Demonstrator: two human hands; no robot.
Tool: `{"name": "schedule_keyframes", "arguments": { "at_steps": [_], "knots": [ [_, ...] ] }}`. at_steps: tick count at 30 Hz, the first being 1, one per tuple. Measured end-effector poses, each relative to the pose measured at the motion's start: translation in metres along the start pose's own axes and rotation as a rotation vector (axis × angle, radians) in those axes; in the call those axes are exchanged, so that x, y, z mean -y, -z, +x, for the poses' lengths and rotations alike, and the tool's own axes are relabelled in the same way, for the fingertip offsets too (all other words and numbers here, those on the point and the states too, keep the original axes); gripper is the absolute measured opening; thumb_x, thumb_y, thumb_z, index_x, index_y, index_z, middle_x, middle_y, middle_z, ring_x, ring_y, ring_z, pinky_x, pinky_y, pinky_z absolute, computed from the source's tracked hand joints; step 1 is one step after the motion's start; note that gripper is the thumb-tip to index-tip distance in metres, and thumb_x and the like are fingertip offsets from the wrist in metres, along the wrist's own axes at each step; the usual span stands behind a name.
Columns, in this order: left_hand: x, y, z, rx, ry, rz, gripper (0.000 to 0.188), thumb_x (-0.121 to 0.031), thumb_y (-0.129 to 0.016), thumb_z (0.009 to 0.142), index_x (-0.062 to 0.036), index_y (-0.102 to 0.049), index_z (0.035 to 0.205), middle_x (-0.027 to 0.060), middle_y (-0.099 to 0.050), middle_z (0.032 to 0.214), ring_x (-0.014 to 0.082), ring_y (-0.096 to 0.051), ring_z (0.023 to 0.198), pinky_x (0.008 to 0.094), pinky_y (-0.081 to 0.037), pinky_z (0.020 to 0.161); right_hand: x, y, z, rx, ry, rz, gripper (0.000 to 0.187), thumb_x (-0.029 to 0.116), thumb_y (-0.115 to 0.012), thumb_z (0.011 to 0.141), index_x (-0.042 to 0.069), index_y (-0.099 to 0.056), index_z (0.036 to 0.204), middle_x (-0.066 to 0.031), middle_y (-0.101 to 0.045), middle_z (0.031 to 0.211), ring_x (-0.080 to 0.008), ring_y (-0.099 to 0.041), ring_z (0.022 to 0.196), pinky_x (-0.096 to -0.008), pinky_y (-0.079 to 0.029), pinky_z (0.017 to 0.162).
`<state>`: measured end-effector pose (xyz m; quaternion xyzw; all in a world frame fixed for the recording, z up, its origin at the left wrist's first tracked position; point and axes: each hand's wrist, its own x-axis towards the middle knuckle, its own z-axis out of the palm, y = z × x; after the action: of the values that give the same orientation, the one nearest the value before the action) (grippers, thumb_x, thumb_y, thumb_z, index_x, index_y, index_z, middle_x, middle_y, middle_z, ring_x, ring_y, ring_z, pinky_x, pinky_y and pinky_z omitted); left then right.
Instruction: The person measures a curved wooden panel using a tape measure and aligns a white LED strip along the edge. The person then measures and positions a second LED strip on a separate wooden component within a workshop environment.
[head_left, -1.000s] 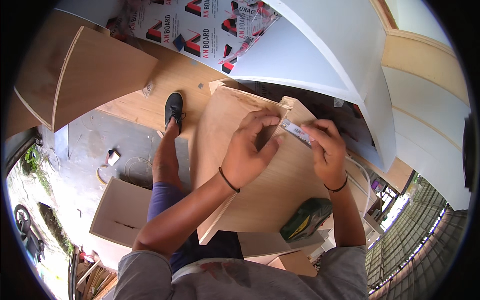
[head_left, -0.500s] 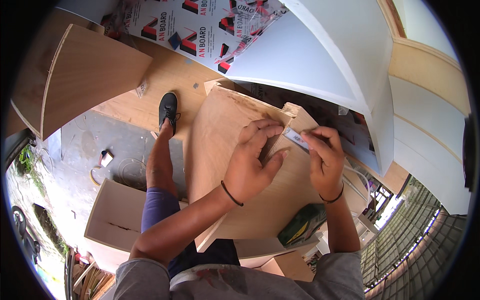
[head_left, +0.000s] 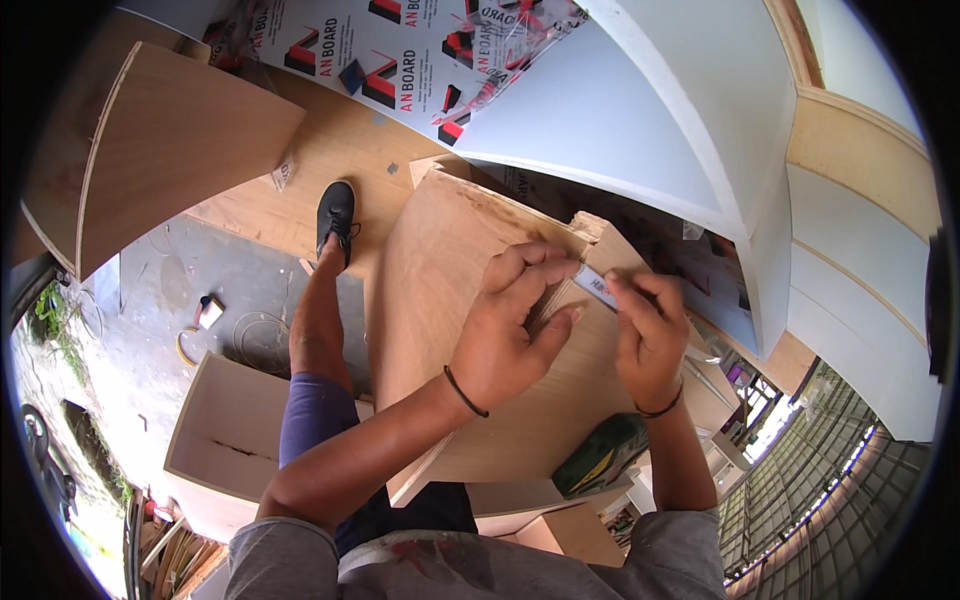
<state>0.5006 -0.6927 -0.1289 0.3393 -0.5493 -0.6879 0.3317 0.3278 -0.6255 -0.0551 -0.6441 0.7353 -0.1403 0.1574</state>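
A plywood box (head_left: 450,260), its top corner rough and splintered, stands tilted in front of me. My left hand (head_left: 515,315) rests over its edge, fingers bent forward and thumb spread apart from them. The fingertips reach close to one end of a small whitish flat strip (head_left: 596,284) with dark print; whether they touch it I cannot tell. My right hand (head_left: 650,335) pinches the strip's other end between thumb and fingers. The strip lies along the box's upper right face. Its full length is partly hidden by the right fingers.
Printed film covers a white board (head_left: 350,50) at the back, beside large white panels (head_left: 600,130). A curved plywood piece (head_left: 180,150) stands far left. An open pale box (head_left: 225,440) sits near my leg. A dark green package (head_left: 605,455) lies below the plywood.
My right hand and the strip have shifted very slightly, and the strip's print shows more fully. My left hand has barely moved, staying on the box's edge.
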Motion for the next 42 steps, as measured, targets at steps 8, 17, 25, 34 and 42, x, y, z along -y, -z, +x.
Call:
{"name": "schedule_keyframes", "arguments": {
  "at_steps": [8,17,25,34,42],
  "knots": [
    [-0.003,0.000,-0.002,0.005,0.043,0.013,0.038,0.003,-0.072,0.085,-0.0012,-0.066,0.121,0.0137,-0.054,0.129,0.0238,-0.059,0.114,0.0297,-0.049,0.092,0.002,-0.007,-0.001,-0.051,0.110,-0.124,0.050,-0.012,-0.060,0.069,0.006,-0.075,0.114,-0.0088,-0.055,0.093,-0.0288,-0.055,0.082,-0.0384,-0.049,0.069],
    [-0.001,-0.002,0.000,-0.032,-0.008,0.026,0.041,0.001,-0.072,0.085,-0.0001,-0.063,0.125,0.0162,-0.058,0.123,0.0271,-0.060,0.113,0.0340,-0.049,0.095,0.009,-0.010,0.000,-0.068,0.073,-0.066,0.049,-0.013,-0.060,0.070,0.005,-0.075,0.113,-0.0093,-0.052,0.090,-0.0282,-0.055,0.081,-0.0382,-0.048,0.069],
    [0.013,-0.009,0.032,0.002,-0.073,0.150,0.053,-0.003,-0.067,0.089,0.0001,-0.050,0.139,0.0175,-0.059,0.128,0.0265,-0.059,0.117,0.0327,-0.046,0.100,0.015,-0.018,-0.006,-0.110,0.004,-0.038,0.047,-0.013,-0.060,0.069,0.004,-0.075,0.110,-0.0103,-0.052,0.091,-0.0290,-0.055,0.085,-0.0382,-0.048,0.071],
    [0.004,0.006,0.046,0.224,0.037,0.077,0.053,-0.004,-0.063,0.094,-0.0024,-0.047,0.144,0.0105,-0.059,0.128,0.0156,-0.057,0.113,0.0286,-0.046,0.095,0.003,-0.001,-0.009,-0.148,-0.119,0.140,0.029,-0.010,-0.066,0.078,0.004,-0.073,0.103,-0.0098,-0.064,0.095,-0.0292,-0.061,0.089,-0.0379,-0.051,0.075],
    [0.023,0.003,0.047,0.207,-0.089,0.081,0.053,-0.005,-0.066,0.090,-0.0021,-0.047,0.139,0.0202,-0.060,0.130,0.0327,-0.060,0.119,0.0366,-0.045,0.102,-0.004,-0.007,-0.028,-0.229,-0.151,0.194,0.023,-0.007,-0.071,0.079,0.003,-0.071,0.099,-0.0091,-0.064,0.095,-0.0277,-0.060,0.088,-0.0373,-0.051,0.073]
  ]
}}
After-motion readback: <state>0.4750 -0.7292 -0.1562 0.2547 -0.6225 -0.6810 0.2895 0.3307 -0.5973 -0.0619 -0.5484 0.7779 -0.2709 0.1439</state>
